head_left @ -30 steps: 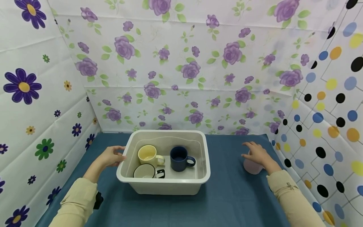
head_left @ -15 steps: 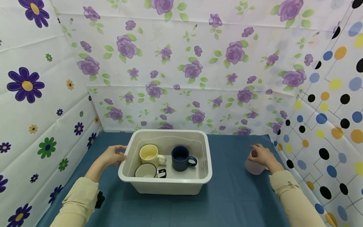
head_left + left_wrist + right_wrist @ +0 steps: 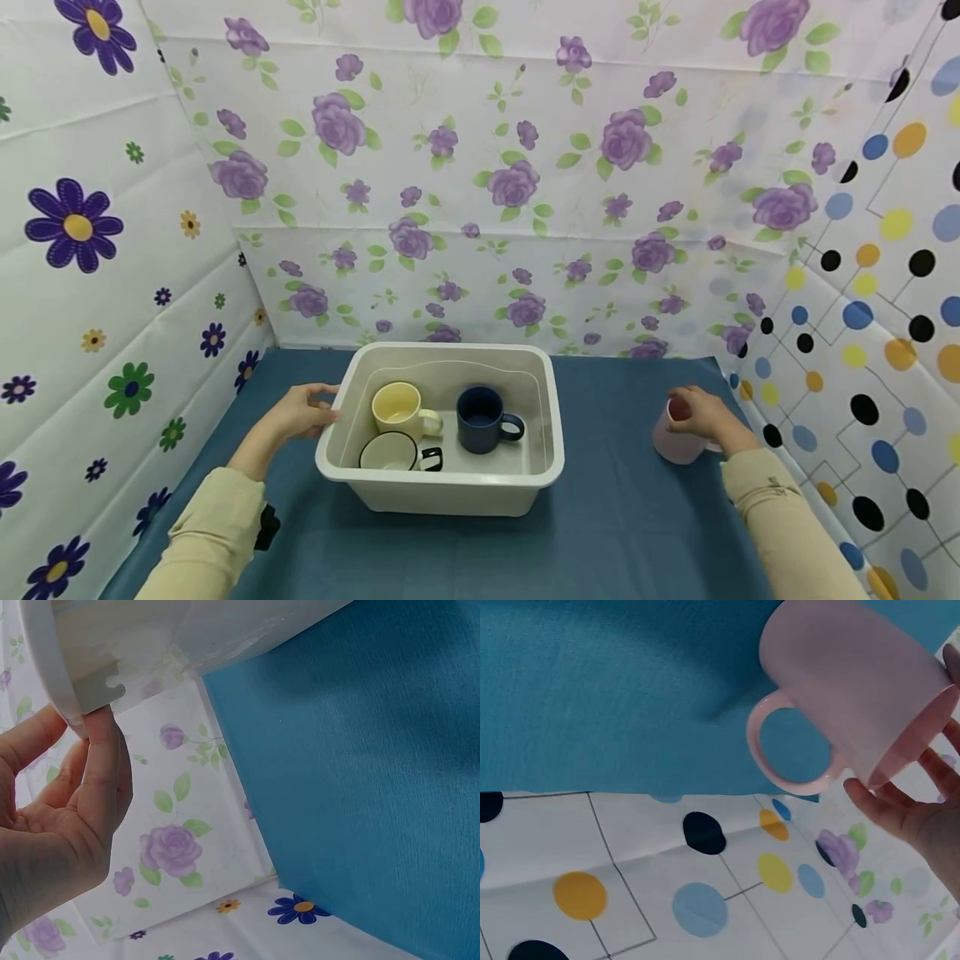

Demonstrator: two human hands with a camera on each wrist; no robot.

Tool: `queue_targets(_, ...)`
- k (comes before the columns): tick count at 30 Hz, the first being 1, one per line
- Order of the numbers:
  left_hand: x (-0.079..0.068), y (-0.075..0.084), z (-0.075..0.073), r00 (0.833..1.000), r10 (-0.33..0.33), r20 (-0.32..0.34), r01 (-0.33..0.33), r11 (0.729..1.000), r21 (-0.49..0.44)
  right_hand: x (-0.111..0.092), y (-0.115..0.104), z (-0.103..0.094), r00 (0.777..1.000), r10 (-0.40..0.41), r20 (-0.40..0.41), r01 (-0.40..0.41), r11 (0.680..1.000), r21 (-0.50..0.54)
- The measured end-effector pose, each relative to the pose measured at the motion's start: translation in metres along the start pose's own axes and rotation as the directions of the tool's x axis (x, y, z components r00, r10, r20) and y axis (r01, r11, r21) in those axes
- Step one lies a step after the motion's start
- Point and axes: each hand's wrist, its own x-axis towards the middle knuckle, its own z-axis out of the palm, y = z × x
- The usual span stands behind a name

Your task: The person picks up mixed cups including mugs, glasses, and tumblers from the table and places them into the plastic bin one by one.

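My left hand [image 3: 302, 412] pinches the left rim of a white plastic tub [image 3: 450, 493]; in the left wrist view the thumb and fingers [image 3: 101, 761] sit on either side of the rim. Over on the right, my right hand [image 3: 707, 417] holds a pink mug [image 3: 675, 440] by its rim from above. The right wrist view shows the mug's handle [image 3: 757, 742] free of the fingers, which lie around the mouth. Inside the tub are a yellow mug [image 3: 397, 408], a navy mug [image 3: 478, 422] and a white mug with a dark rim [image 3: 388, 452].
The tub and pink mug stand on a blue cloth-covered table [image 3: 607, 517]. Floral sheeting [image 3: 465, 167] rises behind it, with a flower-print sheet [image 3: 97, 317] at the left and a dotted sheet [image 3: 847, 350] close beside the right hand.
My right hand has come down onto the pink mug, its spread fingers closing on the rim. The left hand keeps its hold on the tub. The head view has shifted slightly.
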Motion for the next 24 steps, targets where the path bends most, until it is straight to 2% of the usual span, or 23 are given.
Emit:
queue_targets(5,0.001,0.001,0.002,1.0,0.005,0.013,-0.005,1.0,-0.003,-0.006,0.004,0.001,1.0,-0.004,0.023,0.003,0.999,0.034)
queue_targets(12,0.004,-0.002,0.001,1.0,0.003,0.019,-0.003,1.0,-0.013,-0.004,0.004,0.003,0.999,0.001,-0.047,-0.002,1.0,-0.018)
queue_targets(17,0.002,-0.003,-0.001,0.999,0.01,0.039,-0.01,1.0,-0.01,-0.006,-0.005,0.005,0.994,0.014,-0.112,-0.015,1.0,-0.009)
queue_targets(24,0.0,-0.002,-0.002,0.999,0.014,0.049,-0.014,1.0,-0.014,-0.003,-0.023,0.002,0.989,0.04,-0.145,-0.044,0.999,-0.023)
